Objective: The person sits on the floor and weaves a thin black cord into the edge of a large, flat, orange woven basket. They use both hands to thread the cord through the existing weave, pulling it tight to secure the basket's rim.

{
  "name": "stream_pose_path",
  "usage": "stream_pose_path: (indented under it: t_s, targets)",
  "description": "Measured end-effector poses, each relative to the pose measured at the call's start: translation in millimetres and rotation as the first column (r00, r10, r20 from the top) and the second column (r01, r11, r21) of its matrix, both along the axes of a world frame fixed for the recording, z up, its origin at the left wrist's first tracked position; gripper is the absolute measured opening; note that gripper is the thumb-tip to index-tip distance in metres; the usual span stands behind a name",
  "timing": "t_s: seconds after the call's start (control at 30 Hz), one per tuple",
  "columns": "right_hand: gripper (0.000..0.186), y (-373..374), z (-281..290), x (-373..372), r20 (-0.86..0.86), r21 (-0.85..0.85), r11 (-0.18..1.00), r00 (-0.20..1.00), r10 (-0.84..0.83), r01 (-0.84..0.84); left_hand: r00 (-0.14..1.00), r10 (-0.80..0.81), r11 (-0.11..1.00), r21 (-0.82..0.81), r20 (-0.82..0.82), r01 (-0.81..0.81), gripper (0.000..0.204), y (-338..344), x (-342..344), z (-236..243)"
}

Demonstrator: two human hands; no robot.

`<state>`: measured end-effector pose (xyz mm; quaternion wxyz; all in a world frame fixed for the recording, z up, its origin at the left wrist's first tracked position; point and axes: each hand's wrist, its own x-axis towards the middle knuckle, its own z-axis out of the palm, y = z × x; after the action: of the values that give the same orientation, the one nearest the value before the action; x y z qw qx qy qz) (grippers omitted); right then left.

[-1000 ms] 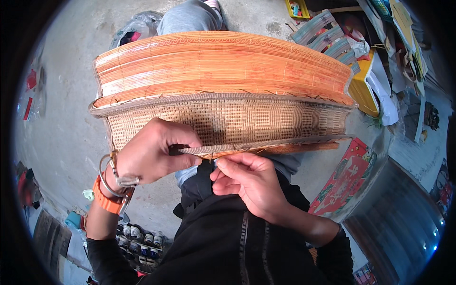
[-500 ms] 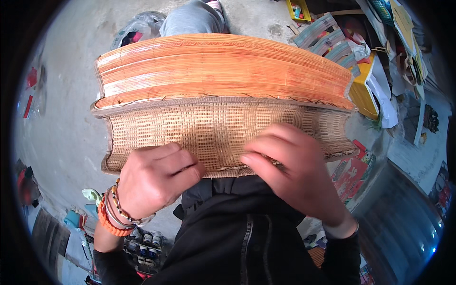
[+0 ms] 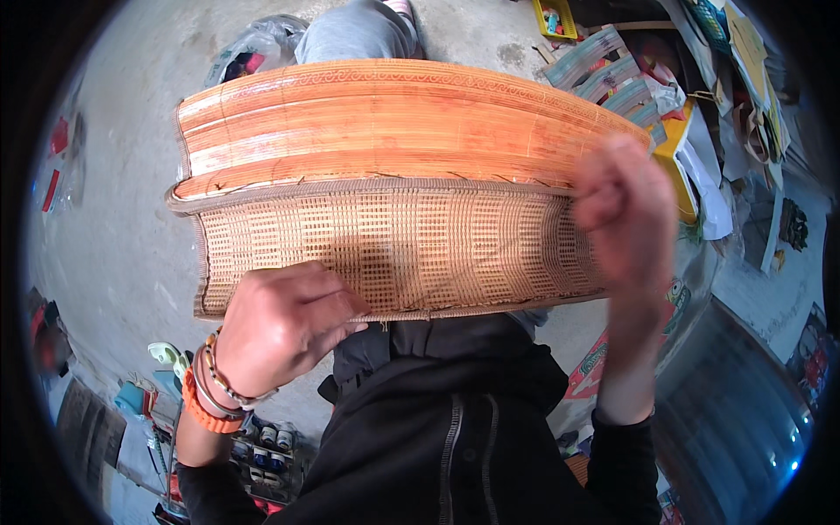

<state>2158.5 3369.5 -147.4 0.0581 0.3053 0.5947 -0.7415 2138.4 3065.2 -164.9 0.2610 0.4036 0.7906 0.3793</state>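
A folded bamboo mat point(image 3: 455, 232) lies across in front of me, glossy orange slats on its far section and tan woven backing on its near section. Brown binding edges it, with dark stitch ends sticking out along the middle ridge. At the near edge, my left hand point(image 3: 284, 328) is closed, thumb and fingers pinching the binding. My right hand point(image 3: 626, 210) is raised over the mat's right end, blurred, its fingers curled closed. A thin dark thread point(image 3: 477, 267) slants from the near binding up toward it; whether a needle is there I cannot make out.
Beyond the mat are a person's grey-clothed leg point(image 3: 359, 33) and a clear plastic bag point(image 3: 254, 51). Cardboard and a yellow box point(image 3: 678, 166) crowd the right. A shoe rack point(image 3: 267, 451) stands at lower left, a dark shiny panel point(image 3: 726, 402) at lower right.
My right hand has swept up and right from the near binding to above the mat's right end. My left hand keeps its place at the near edge.
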Motion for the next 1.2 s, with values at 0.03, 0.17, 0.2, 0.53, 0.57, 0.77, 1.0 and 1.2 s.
stream_pose_path:
  t_s: [0.03,0.17,0.2,0.53,0.57,0.77,1.0,1.2]
  targets:
    - [0.016,25,1,-1,-0.024,-0.170,0.977,0.990,-0.136,0.130,0.998,0.001,0.999,-0.041,0.067,0.001,0.013,-1,-2,0]
    - [0.024,148,10,10,-0.064,-0.578,0.758,0.909,-0.411,0.302,0.978,-0.009,0.999,-0.029,0.209,0.016,0.017,-5,-4,-9]
    - [0.024,184,10,18,-0.089,-0.576,0.758,0.898,-0.431,0.307,0.972,-0.011,1.000,-0.021,0.235,0.017,0.019,-5,-5,-11]
    - [0.011,260,-19,51,-0.067,-0.477,0.774,0.861,-0.504,0.416,0.884,0.053,0.996,-0.082,0.465,-0.017,0.021,-8,-12,-12]
    - [0.007,264,-23,54,-0.076,-0.514,0.772,0.877,-0.474,0.373,0.896,0.044,0.995,-0.097,0.441,-0.001,0.020,-9,-14,-11]
    - [0.007,262,-22,62,-0.082,-0.462,0.778,0.853,-0.516,0.426,0.994,0.004,0.996,-0.087,0.106,0.005,0.014,-23,-5,0]
    - [0.014,125,26,37,-0.225,0.226,0.927,0.942,-0.248,0.298,0.916,0.027,0.999,-0.007,-0.400,-0.032,0.025,-21,21,5]
    - [0.010,-7,4,44,-0.129,0.414,0.808,0.852,0.507,-0.418,0.825,0.032,0.999,0.035,-0.564,-0.015,0.028,-25,30,4]
